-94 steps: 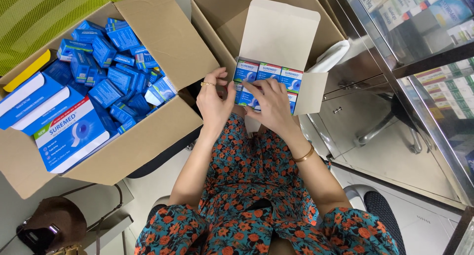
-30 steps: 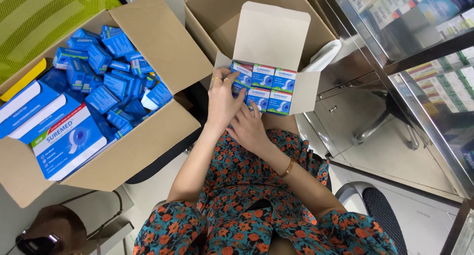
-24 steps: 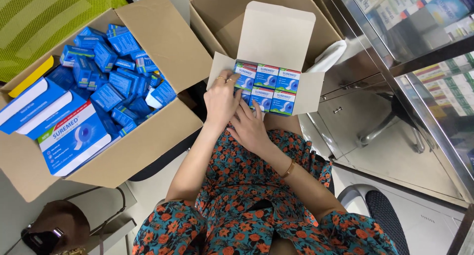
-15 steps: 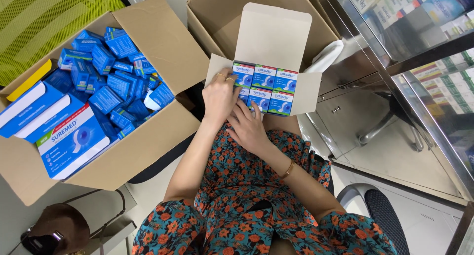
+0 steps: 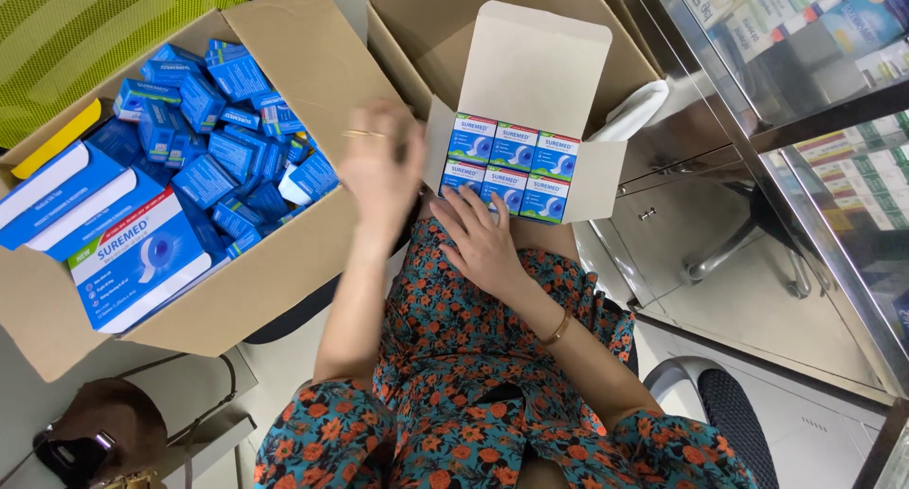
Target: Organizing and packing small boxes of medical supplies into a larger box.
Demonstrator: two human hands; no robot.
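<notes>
Left hand (image 5: 379,167), blurred, seemingly spread and empty, hovers mid-frame; right hand (image 5: 483,238), fingers spread, steadies the white carton (image 5: 530,82).

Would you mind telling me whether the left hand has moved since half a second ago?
Yes: the left hand has left the small white carton and swung left toward the large cardboard box.

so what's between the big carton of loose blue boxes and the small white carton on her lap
In the head view, only the left hand, blurred, hangs between the big carton and the white carton.
</notes>
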